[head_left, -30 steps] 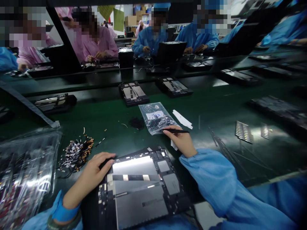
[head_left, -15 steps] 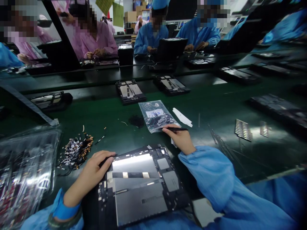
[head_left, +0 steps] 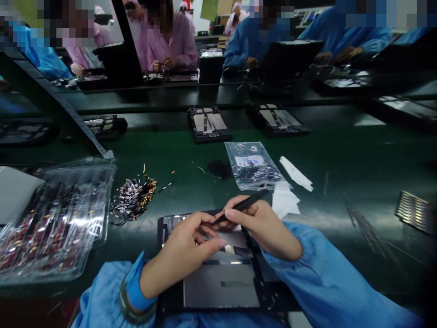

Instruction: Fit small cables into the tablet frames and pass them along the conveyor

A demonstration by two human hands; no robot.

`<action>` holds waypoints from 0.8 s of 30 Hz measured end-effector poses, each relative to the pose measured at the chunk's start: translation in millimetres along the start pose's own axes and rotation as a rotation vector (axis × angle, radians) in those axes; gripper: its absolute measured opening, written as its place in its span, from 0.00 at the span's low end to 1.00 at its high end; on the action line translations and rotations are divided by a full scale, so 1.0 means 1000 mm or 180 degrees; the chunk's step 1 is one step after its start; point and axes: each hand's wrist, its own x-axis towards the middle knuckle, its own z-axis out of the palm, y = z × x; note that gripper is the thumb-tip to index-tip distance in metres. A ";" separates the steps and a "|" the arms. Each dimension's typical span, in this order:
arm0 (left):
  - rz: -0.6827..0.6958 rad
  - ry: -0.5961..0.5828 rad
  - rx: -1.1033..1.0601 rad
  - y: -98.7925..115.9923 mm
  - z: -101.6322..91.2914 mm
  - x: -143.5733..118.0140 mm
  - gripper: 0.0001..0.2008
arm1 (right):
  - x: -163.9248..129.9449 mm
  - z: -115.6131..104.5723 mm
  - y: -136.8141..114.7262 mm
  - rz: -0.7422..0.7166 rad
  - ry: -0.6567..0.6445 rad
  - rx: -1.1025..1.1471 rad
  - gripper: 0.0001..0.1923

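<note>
- My right hand [head_left: 268,228] is clamped on a thin black stylus [head_left: 243,206], pinched between thumb and forefinger like a pen.
- The stylus runs on a slant: its free end points up and to the right toward the bag, and its working tip points down and to the left, toward my left hand [head_left: 187,248].
- My left hand is curled, fingers drawn together at their tips, just left of the stylus tip; I cannot tell whether it pinches some small part there.
- Both hands meet over the upper edge of the opened tablet [head_left: 218,287], which lies flat on the green counter [head_left: 341,150] right in front of me, its long side running away from me.
- The stylus tip is nearer my left fingertips than any other thing; the two look to be touching or almost so.
- Beyond the hands lie a clear bag of small parts [head_left: 254,166] and white paper scraps [head_left: 285,200]; to the left sits a heap of small connectors [head_left: 134,193] and a clear plastic tray [head_left: 54,218].
</note>
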 end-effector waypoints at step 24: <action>-0.0418 0.1011 -0.0005 -0.027 -0.030 -0.014 0.20 | 0.004 -0.005 0.016 -0.0280 0.0798 -0.1187 0.17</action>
